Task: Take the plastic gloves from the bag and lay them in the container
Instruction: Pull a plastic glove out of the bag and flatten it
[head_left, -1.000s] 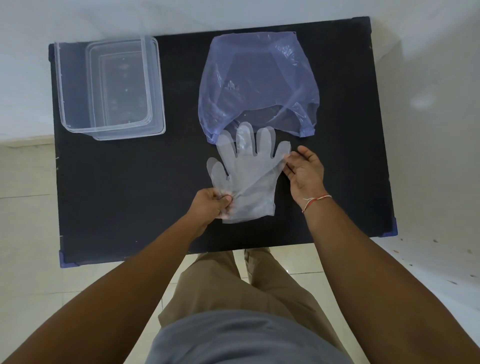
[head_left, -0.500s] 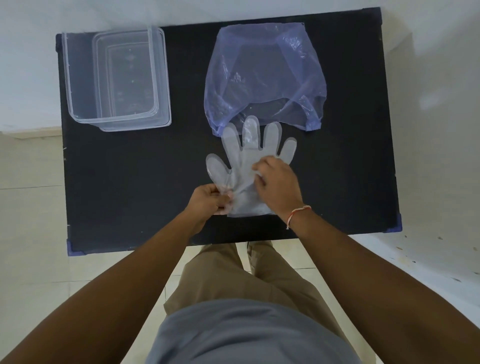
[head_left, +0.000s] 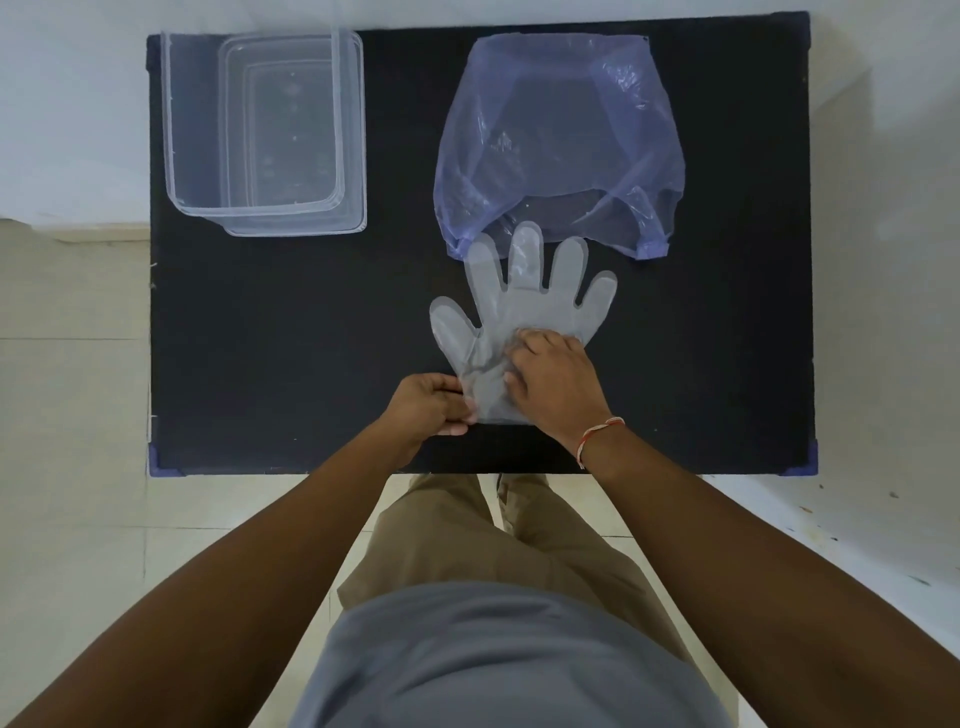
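Clear plastic gloves (head_left: 524, 306) lie flat on the black table (head_left: 291, 343), fingers pointing away from me, fingertips just at the mouth of the blue plastic bag (head_left: 561, 135). My left hand (head_left: 431, 405) pinches the cuff's left corner. My right hand (head_left: 556, 379) rests on the palm area, fingertips gripping the plastic there and hiding the cuff's right side. A clear rectangular container (head_left: 260, 124) stands at the far left of the table, nothing visible inside. I cannot tell how many gloves are stacked.
The table's near edge (head_left: 467, 470) runs just below my hands, with blue corner caps (head_left: 161, 465). Tiled floor lies to the left and white floor to the right. My legs stand under the near edge.
My right hand moved from the gloves' right edge onto the palm area and now grips there. My left hand kept its pinch on the cuff. The gloves stayed in place.
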